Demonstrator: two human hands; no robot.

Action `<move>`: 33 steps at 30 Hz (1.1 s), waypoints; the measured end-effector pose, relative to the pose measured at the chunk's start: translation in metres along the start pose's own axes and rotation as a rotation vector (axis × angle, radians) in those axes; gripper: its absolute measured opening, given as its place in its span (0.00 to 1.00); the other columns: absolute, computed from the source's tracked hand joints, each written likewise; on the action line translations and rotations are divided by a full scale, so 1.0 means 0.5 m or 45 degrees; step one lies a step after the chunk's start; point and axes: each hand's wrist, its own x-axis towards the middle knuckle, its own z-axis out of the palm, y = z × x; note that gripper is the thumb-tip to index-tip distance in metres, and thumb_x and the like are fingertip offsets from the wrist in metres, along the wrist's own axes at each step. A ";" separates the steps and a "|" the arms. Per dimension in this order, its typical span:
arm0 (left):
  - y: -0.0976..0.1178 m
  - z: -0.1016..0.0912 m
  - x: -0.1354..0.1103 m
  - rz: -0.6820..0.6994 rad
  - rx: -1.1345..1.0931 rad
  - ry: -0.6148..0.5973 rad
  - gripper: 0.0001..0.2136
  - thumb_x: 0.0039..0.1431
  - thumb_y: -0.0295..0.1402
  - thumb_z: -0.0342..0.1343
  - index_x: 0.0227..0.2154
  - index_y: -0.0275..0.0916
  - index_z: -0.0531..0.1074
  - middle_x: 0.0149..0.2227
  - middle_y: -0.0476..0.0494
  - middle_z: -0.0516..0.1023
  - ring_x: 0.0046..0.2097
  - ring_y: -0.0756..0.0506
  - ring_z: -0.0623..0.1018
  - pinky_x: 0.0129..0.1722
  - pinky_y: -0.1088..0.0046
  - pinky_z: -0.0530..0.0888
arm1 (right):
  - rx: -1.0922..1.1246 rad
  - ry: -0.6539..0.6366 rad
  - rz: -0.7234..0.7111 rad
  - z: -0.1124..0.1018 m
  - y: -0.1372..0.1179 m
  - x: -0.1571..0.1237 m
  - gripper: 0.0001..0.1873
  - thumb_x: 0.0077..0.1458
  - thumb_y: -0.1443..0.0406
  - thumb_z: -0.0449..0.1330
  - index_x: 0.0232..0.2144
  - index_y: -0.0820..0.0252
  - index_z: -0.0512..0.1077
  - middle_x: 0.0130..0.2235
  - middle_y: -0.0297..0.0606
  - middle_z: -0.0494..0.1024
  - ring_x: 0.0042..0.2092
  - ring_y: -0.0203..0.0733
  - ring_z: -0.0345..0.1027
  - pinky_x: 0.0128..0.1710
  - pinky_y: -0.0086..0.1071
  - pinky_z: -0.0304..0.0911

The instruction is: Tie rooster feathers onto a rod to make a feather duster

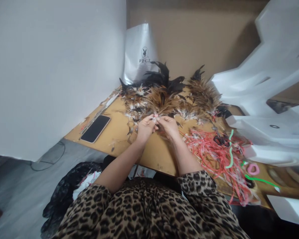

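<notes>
over the flat table (159, 156), left fingers (148, 119) and right fingers (163, 120) pinch wispy, fanned brown feathers (161, 99).

Wide it fanned, that brown feather bunch (161, 100), tips pointing away, its reddish base (155, 115) pinched at the near end!

The feathers (161, 99) look soft and fringed; the left phone (96, 128) is smooth, glossy; the far bag (136, 46) shines silvery; the desk (155, 154) seems smooth wood.
</notes>
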 end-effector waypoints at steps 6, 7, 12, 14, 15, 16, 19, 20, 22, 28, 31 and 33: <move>0.005 0.004 -0.002 -0.024 0.177 0.070 0.09 0.47 0.27 0.61 0.34 0.32 0.72 0.21 0.51 0.74 0.20 0.54 0.72 0.21 0.79 0.68 | -0.235 0.153 -0.093 0.007 -0.003 -0.005 0.18 0.37 0.53 0.66 0.18 0.62 0.72 0.18 0.30 0.70 0.22 0.30 0.56 0.24 0.27 0.53; 0.005 0.004 -0.003 -0.008 0.181 0.078 0.10 0.47 0.27 0.61 0.34 0.33 0.72 0.21 0.51 0.74 0.20 0.54 0.72 0.22 0.79 0.68 | -0.227 0.152 -0.081 0.006 -0.003 -0.004 0.17 0.37 0.53 0.66 0.18 0.62 0.71 0.18 0.30 0.69 0.21 0.29 0.55 0.23 0.26 0.51; 0.005 0.007 -0.013 0.013 0.048 0.023 0.19 0.41 0.28 0.65 0.39 0.33 0.70 0.22 0.53 0.73 0.22 0.54 0.72 0.22 0.79 0.67 | -0.002 -0.068 0.089 -0.017 -0.005 0.002 0.18 0.34 0.53 0.68 0.19 0.62 0.70 0.16 0.28 0.65 0.18 0.26 0.47 0.18 0.25 0.41; 0.007 0.008 -0.017 -0.015 -0.051 -0.024 0.23 0.42 0.30 0.66 0.43 0.33 0.70 0.24 0.51 0.74 0.23 0.54 0.71 0.21 0.80 0.65 | 0.060 -0.235 0.140 -0.028 -0.011 0.004 0.19 0.35 0.53 0.68 0.21 0.62 0.70 0.16 0.28 0.64 0.17 0.25 0.42 0.17 0.25 0.36; 0.006 0.008 -0.019 -0.033 -0.099 -0.037 0.23 0.43 0.31 0.65 0.45 0.33 0.70 0.24 0.50 0.74 0.23 0.55 0.70 0.21 0.80 0.64 | 0.074 -0.312 0.152 -0.033 -0.013 0.004 0.19 0.35 0.53 0.68 0.21 0.63 0.70 0.16 0.28 0.65 0.17 0.24 0.40 0.17 0.25 0.35; 0.005 0.008 -0.019 -0.047 -0.139 -0.040 0.23 0.45 0.32 0.64 0.46 0.32 0.69 0.24 0.50 0.74 0.23 0.55 0.70 0.20 0.80 0.63 | 0.079 -0.375 0.157 -0.036 -0.015 0.005 0.20 0.36 0.52 0.67 0.21 0.63 0.70 0.17 0.29 0.66 0.17 0.24 0.40 0.17 0.25 0.34; -0.001 0.007 -0.019 -0.051 -0.209 -0.019 0.22 0.46 0.32 0.63 0.45 0.31 0.70 0.24 0.51 0.72 0.22 0.56 0.67 0.20 0.80 0.60 | 0.054 -0.442 0.163 -0.034 -0.015 0.003 0.20 0.37 0.52 0.67 0.23 0.63 0.71 0.19 0.31 0.68 0.17 0.24 0.41 0.17 0.25 0.38; -0.003 0.007 -0.018 -0.047 -0.222 -0.011 0.20 0.46 0.31 0.63 0.44 0.31 0.71 0.23 0.51 0.72 0.22 0.57 0.66 0.19 0.80 0.59 | 0.041 -0.418 0.159 -0.031 -0.014 0.003 0.20 0.38 0.51 0.67 0.23 0.63 0.71 0.19 0.31 0.68 0.17 0.24 0.43 0.17 0.25 0.40; -0.004 0.007 -0.016 -0.054 -0.252 0.000 0.17 0.46 0.30 0.63 0.40 0.30 0.73 0.23 0.51 0.71 0.22 0.57 0.65 0.19 0.81 0.58 | 0.026 -0.323 0.143 -0.024 -0.010 0.001 0.21 0.37 0.51 0.68 0.23 0.62 0.71 0.19 0.30 0.68 0.17 0.26 0.46 0.17 0.25 0.43; 0.017 0.014 -0.014 -0.235 -0.388 -0.010 0.09 0.46 0.27 0.63 0.33 0.30 0.74 0.24 0.49 0.70 0.22 0.58 0.65 0.19 0.82 0.57 | 0.070 -0.189 0.130 -0.018 -0.003 0.002 0.22 0.38 0.49 0.67 0.20 0.61 0.67 0.16 0.25 0.61 0.16 0.25 0.43 0.16 0.25 0.35; 0.023 0.014 -0.012 -0.309 -0.450 -0.052 0.07 0.47 0.25 0.62 0.31 0.30 0.74 0.23 0.49 0.69 0.22 0.58 0.65 0.19 0.83 0.57 | 0.072 -0.223 0.127 -0.023 0.001 0.007 0.21 0.38 0.51 0.67 0.18 0.60 0.65 0.15 0.24 0.59 0.15 0.24 0.39 0.16 0.25 0.33; 0.022 0.011 -0.011 -0.333 -0.468 -0.084 0.06 0.48 0.25 0.62 0.30 0.30 0.74 0.23 0.49 0.68 0.22 0.58 0.65 0.18 0.84 0.56 | 0.040 -0.231 0.128 -0.027 0.005 0.011 0.20 0.38 0.53 0.66 0.17 0.60 0.64 0.14 0.24 0.58 0.15 0.24 0.40 0.17 0.26 0.34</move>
